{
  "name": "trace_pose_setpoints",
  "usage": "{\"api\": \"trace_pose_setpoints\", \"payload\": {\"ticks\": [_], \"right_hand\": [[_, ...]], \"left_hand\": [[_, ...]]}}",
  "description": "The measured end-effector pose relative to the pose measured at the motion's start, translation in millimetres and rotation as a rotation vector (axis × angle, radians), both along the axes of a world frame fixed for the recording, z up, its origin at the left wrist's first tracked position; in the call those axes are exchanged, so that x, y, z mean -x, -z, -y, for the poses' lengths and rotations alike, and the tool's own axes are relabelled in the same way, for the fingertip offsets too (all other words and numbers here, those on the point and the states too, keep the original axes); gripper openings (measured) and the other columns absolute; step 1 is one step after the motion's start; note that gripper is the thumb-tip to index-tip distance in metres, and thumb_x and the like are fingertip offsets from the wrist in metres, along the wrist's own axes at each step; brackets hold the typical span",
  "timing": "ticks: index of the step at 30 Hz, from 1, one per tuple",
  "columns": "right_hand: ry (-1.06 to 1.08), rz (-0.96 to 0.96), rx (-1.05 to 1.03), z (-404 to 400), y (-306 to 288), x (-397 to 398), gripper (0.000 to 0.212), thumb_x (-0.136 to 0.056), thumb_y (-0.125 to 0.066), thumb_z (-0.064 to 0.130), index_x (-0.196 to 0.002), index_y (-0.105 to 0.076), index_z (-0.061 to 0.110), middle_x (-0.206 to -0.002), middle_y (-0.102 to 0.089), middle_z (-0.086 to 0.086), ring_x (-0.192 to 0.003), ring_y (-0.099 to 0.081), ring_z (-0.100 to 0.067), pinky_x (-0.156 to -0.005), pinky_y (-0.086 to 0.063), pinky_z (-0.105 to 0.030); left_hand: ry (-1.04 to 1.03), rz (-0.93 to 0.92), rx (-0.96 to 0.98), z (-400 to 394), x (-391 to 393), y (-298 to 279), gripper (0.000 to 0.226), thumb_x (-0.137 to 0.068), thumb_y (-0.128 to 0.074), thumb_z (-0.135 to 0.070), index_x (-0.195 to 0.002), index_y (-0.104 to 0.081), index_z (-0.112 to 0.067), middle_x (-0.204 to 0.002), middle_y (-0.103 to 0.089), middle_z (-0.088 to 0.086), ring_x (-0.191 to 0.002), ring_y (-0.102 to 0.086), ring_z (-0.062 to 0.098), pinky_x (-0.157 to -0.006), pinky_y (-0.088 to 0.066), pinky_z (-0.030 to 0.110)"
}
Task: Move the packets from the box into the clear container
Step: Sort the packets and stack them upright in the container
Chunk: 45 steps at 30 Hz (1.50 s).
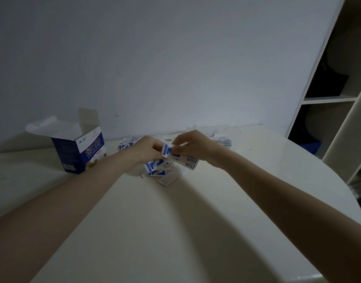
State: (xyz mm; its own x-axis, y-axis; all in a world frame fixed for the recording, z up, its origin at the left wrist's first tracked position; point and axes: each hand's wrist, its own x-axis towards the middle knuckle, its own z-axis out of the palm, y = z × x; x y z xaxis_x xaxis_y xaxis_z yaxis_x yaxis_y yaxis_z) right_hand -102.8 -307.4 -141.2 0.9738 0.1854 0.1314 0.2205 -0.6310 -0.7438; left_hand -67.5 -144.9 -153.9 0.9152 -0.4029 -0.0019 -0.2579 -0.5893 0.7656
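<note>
I see the pale surface (pixel 175 231) filling the lower view, with a shelf unit (pixel 334 99) at the far right edge. On the surface, far left, stands the box (pixel 79 154), upright with its top flaps open; its inside is not visible from here. At the far right of the work area, behind my right hand, sits the clear container (pixel 232 132), its rim faint against the wall, with several packets (pixel 222 140) already lying in it. Between box and container, a loose pile of packets (pixel 161 172) rests on the surface under both hands, with a few more strewn just behind the left wrist. My left hand (pixel 147 150) and right hand (pixel 192 147) meet above that pile, forearms converging from the lower corners, both palms turned downward. The left fingers (pixel 158 147) and right fingers (pixel 178 147) are both closed on a small bundle of packets (pixel 171 153), whose long axis runs from the left fingers down and right beneath the right hand. I judge the deciding relation to be this: the container lies just behind and to the right of the bundle, so the right hand is the nearer carrier, and a short move away from me and rightward should bring the bundle over the rim.
</note>
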Motion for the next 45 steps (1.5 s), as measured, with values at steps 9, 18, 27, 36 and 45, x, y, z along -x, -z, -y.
{"api": "trace_pose_setpoints", "payload": {"ticks": [9,18,27,36,45], "right_hand": [[0.048,0.152,0.343,28,10,-1,0.017,-0.085,-0.062,0.013,-0.099,-0.072,0.01,-0.099,-0.071,-0.009,-0.08,-0.058,-0.014,-0.062,-0.043,-0.013],[0.029,0.17,0.349,24,39,4,0.024,-0.086,-0.062,0.009,-0.108,-0.056,0.004,-0.107,-0.066,-0.015,-0.084,-0.055,-0.019,-0.053,-0.031,-0.018],[0.017,0.101,0.59,41,33,3,0.028,-0.092,-0.053,0.026,-0.102,-0.065,0.002,-0.105,-0.065,-0.016,-0.097,-0.059,-0.03,-0.071,-0.036,-0.029],[0.016,0.063,0.561,57,27,10,0.02,-0.092,-0.052,0.012,-0.1,-0.069,0.005,-0.075,-0.069,-0.012,-0.045,-0.048,-0.004,-0.053,-0.04,-0.015],[0.264,0.213,0.121,86,-21,-11,0.013,-0.084,-0.063,0.008,-0.096,-0.068,0.007,-0.066,-0.066,-0.006,-0.035,-0.051,0.004,-0.042,-0.04,-0.004]], "left_hand": [[0.026,0.114,-0.212,4,-6,7,0.01,-0.083,-0.068,-0.023,-0.084,-0.072,-0.014,-0.065,-0.06,-0.009,-0.061,-0.052,0.005,-0.058,-0.04,0.018],[0.177,0.093,-0.24,29,2,12,0.028,-0.08,-0.064,-0.01,-0.107,-0.066,-0.015,-0.097,-0.066,0.0,-0.09,-0.061,0.014,-0.082,-0.05,0.027],[0.068,0.274,-0.341,34,9,19,0.009,-0.081,-0.063,-0.012,-0.086,-0.07,-0.009,-0.066,-0.055,0.001,-0.053,-0.044,0.005,-0.044,-0.031,0.009],[0.017,0.217,-0.236,40,6,23,0.016,-0.084,-0.061,-0.007,-0.098,-0.063,-0.014,-0.08,-0.067,0.004,-0.051,-0.059,-0.003,-0.054,-0.044,0.009],[-0.088,0.249,0.077,52,-10,-23,0.02,-0.085,-0.061,-0.003,-0.105,-0.064,-0.003,-0.07,-0.065,0.002,-0.057,-0.062,0.006,-0.066,-0.054,0.016]]}}
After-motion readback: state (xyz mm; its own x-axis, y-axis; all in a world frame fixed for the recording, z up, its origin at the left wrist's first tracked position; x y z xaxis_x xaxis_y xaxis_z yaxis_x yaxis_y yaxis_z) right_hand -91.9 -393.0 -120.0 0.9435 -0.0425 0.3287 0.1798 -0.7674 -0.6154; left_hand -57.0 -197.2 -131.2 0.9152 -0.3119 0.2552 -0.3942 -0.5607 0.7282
